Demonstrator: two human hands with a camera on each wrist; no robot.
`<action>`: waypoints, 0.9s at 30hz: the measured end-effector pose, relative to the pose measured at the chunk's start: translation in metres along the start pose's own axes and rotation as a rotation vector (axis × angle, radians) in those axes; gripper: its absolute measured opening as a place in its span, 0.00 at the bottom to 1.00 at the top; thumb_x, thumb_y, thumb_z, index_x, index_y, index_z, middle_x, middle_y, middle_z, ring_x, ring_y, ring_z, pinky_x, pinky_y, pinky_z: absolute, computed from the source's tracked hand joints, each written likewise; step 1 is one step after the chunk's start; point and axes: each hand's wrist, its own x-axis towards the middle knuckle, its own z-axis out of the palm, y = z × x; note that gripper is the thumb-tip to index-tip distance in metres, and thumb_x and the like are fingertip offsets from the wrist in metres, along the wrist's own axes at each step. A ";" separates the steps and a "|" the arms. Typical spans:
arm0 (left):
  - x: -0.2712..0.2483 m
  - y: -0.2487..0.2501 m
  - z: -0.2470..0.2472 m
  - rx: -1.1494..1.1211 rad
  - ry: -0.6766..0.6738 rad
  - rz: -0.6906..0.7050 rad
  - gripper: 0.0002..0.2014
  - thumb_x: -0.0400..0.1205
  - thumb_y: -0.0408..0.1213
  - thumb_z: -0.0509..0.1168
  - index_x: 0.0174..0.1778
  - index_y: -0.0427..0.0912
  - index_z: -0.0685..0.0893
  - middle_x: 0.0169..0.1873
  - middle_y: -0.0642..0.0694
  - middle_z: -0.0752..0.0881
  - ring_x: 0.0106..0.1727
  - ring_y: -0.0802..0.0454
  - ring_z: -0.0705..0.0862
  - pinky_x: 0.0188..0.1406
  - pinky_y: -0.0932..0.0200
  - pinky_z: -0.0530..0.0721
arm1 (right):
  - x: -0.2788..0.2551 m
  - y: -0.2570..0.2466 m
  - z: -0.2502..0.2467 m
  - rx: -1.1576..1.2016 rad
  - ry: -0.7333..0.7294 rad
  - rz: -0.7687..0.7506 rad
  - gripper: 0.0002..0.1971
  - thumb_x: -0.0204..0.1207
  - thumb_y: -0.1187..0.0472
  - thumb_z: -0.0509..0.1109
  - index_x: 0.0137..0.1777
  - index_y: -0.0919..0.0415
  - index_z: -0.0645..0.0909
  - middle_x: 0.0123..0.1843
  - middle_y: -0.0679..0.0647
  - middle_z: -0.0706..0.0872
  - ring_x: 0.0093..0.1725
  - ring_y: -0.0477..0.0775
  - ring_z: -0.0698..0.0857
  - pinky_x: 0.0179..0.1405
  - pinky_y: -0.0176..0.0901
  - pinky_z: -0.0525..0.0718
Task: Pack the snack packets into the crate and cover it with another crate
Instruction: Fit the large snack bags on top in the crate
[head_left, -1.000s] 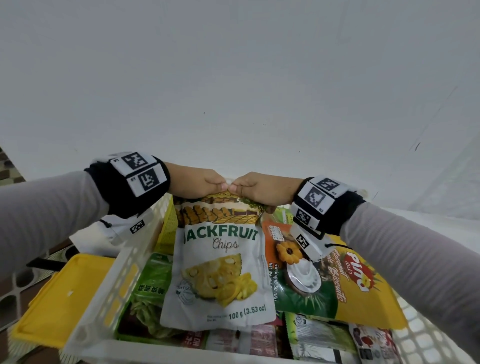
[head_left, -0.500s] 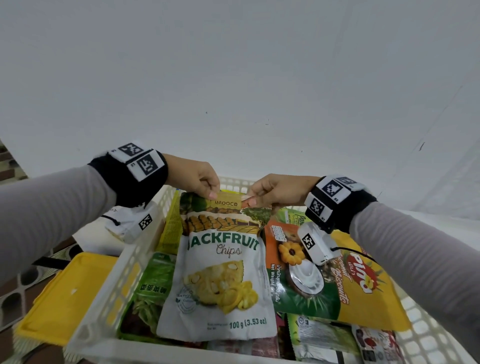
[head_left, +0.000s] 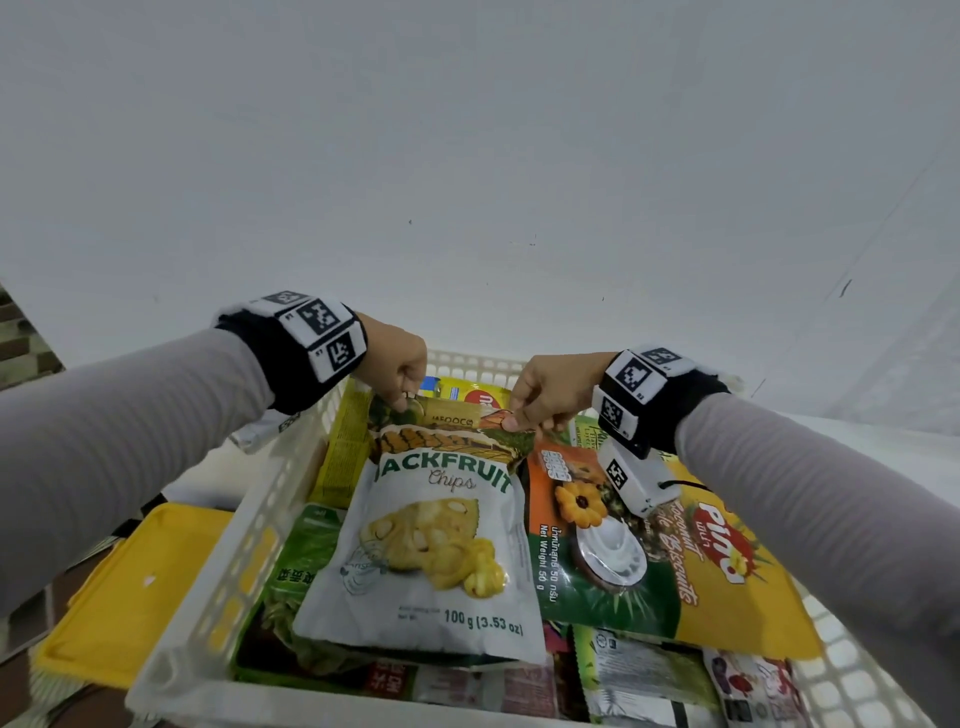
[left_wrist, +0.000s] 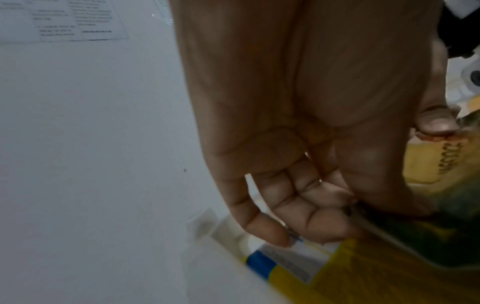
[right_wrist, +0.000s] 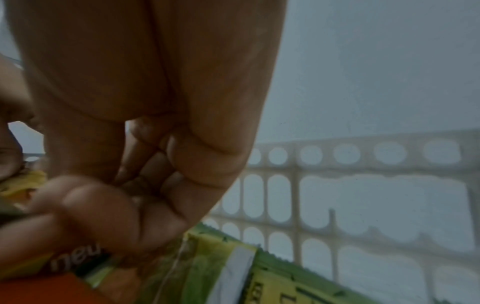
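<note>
A white jackfruit chips packet (head_left: 431, 540) lies on top of several snack packets inside a white perforated crate (head_left: 249, 525). My left hand (head_left: 400, 402) pinches the packet's top left corner. My right hand (head_left: 514, 418) pinches its top right corner (right_wrist: 15, 185). In the left wrist view my left hand (left_wrist: 348, 205) has curled fingers and the thumb pressed on the packet's top edge (left_wrist: 446, 160). A pineapple coconut biscuits packet (head_left: 691, 551) lies beside the chips packet on the right. A yellow packet (head_left: 470, 397) shows behind the hands at the crate's far wall.
A yellow lid-like tray (head_left: 130, 587) lies left of the crate on the floor. A white wall (head_left: 467, 182) stands right behind the crate. More packets (head_left: 639, 675) fill the crate's near edge. The crate's right wall (right_wrist: 363, 195) stands close to my right hand.
My two hands have moved apart along the top edge of the jackfruit chips packet, from touching at its middle out to its two corners. The packet has settled lower in the crate.
</note>
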 end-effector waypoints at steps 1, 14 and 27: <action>0.001 0.000 0.001 0.036 -0.008 -0.006 0.06 0.80 0.40 0.67 0.50 0.44 0.80 0.38 0.51 0.77 0.41 0.54 0.74 0.31 0.69 0.68 | 0.001 0.001 0.000 0.006 -0.009 0.014 0.10 0.76 0.62 0.72 0.33 0.57 0.83 0.26 0.53 0.83 0.20 0.40 0.78 0.22 0.30 0.78; -0.027 0.053 0.004 0.545 0.053 -0.128 0.06 0.84 0.32 0.58 0.54 0.40 0.78 0.36 0.48 0.75 0.42 0.46 0.77 0.49 0.54 0.76 | 0.003 -0.031 0.023 -0.795 0.283 0.073 0.26 0.76 0.48 0.70 0.22 0.61 0.66 0.21 0.51 0.70 0.22 0.48 0.68 0.20 0.37 0.65; -0.094 0.081 0.046 0.226 -0.139 0.027 0.50 0.78 0.69 0.52 0.79 0.44 0.27 0.80 0.46 0.29 0.83 0.49 0.36 0.82 0.44 0.47 | -0.008 -0.038 0.031 -0.765 0.379 0.106 0.24 0.73 0.59 0.73 0.22 0.59 0.64 0.21 0.52 0.70 0.22 0.50 0.70 0.25 0.39 0.71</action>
